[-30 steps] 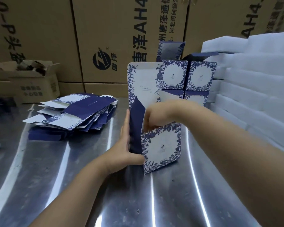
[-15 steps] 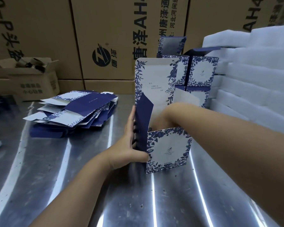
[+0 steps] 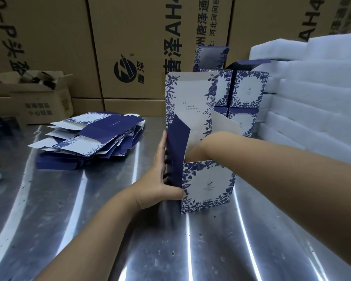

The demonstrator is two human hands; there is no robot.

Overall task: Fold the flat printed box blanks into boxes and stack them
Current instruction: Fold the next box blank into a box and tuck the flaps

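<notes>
Blue-and-white floral cardboard forms the half-folded box (image 3: 208, 185), which stands upright at the middle of the steel table (image 3: 190, 250). Its tall lid flap (image 3: 187, 102) points straight up. Your left hand (image 3: 160, 179) braces the box's navy side with straight fingers held together and flat, and the thumb lies across the front corner. Your right forearm (image 3: 261, 159) reaches down into the open top. The right hand is hidden inside, so its grip cannot be told. Just behind the box stand stacked finished boxes (image 3: 249, 88). White foam sheets (image 3: 312, 88) are piled to their right. A loose pile of flat blanks (image 3: 93, 138) lies on the table to the left, well apart. Brown cartons (image 3: 130, 37) with printed lettering line the back.
</notes>
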